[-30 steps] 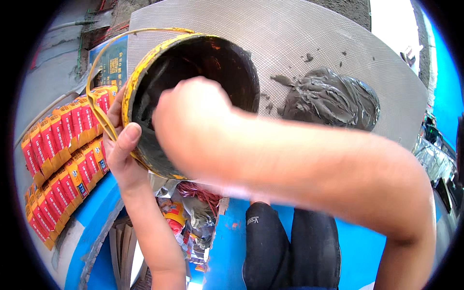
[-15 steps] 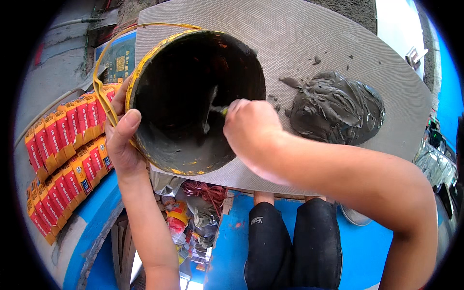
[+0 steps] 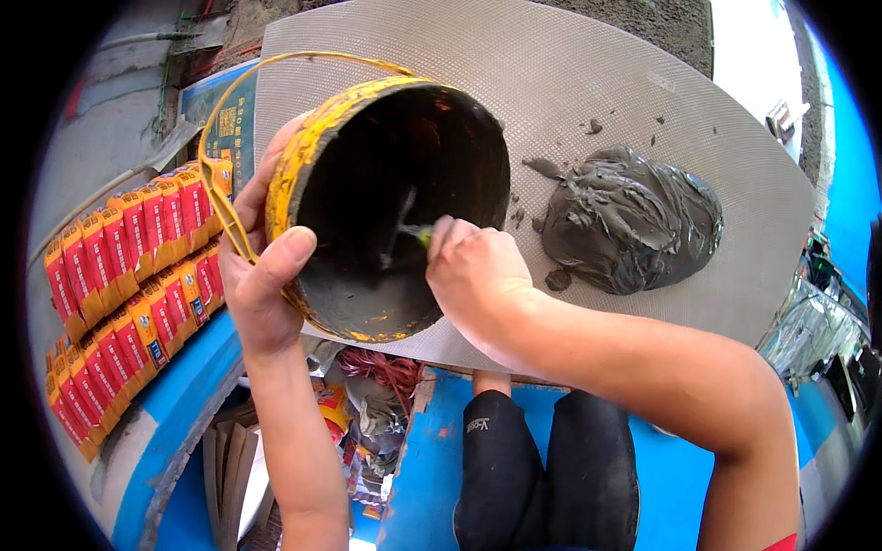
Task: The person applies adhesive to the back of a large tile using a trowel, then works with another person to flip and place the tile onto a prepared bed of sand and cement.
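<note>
A yellow bucket (image 3: 303,161), coated inside with dark grey paste, is tipped so its mouth faces me. My left hand (image 3: 266,285) grips its left side, thumb near the rim and fingers behind the wall. The wire-like yellow handle (image 3: 209,151) loops over to the left. In my right hand (image 3: 478,275), closed at the bucket's mouth, is a scraper (image 3: 399,228) with a yellow-green grip, partly hidden by the fingers. Its thin blade reaches into the dark interior, and whether it touches the wall I cannot tell. Right of the bucket lies a mound of wet grey paste (image 3: 634,220).
The mound sits on a textured grey board (image 3: 763,211) with small paste crumbs around it. Two rows of red and yellow packets (image 3: 119,257) stand at the left. Below the board are crumpled wrappings (image 3: 377,413) and a bundle of red strands (image 3: 381,372).
The bucket has turned, showing more of its yellow outer side, and my left hand has shifted slightly right with it. My right hand and the scraper have moved slightly down.
</note>
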`<state>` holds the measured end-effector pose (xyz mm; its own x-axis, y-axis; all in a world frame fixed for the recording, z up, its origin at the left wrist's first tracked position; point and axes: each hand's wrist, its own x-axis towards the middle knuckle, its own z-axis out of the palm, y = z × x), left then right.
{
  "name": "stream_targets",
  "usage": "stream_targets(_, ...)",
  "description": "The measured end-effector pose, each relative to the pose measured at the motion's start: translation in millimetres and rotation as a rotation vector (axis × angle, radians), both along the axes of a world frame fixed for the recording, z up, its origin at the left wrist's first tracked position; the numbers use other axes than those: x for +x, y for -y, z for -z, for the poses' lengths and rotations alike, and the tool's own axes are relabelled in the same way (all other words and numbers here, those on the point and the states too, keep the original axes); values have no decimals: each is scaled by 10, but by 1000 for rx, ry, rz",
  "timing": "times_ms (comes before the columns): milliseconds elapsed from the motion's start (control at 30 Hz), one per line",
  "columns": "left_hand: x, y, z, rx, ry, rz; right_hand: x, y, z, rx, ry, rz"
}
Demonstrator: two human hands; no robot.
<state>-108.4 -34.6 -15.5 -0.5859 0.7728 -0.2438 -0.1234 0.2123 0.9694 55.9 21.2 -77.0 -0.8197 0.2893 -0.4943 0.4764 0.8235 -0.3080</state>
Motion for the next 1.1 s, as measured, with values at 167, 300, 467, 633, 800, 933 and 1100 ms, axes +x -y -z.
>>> stream_targets(167, 50, -44, -15, 2, -29, 28, -46, -349, -216, -102, -84, 81)
stream_targets(300, 89, -47, 25, 27, -31, 57, -141, -443, -57, -50, -242, 143)
stream_targets(467, 118, -25, 42, -12, -27, 46, 35, -381, 143, -164, -98, 183)
stream_targets(633, 178, 16, 27, -12, -55, 12, 184, -416, -98, -425, 4, 166)
stream_targets(800, 268, 17, 63, -8, -84, 17, 161, -517, -15, 121, -310, 95)
stream_targets(933, 374, 21, 151, -42, -222, 54, 82, -595, 184, 24, -129, 100)
stream_targets(1100, 394, 168, 163, -63, -305, 84, -23, -766, 87, -510, 175, 258)
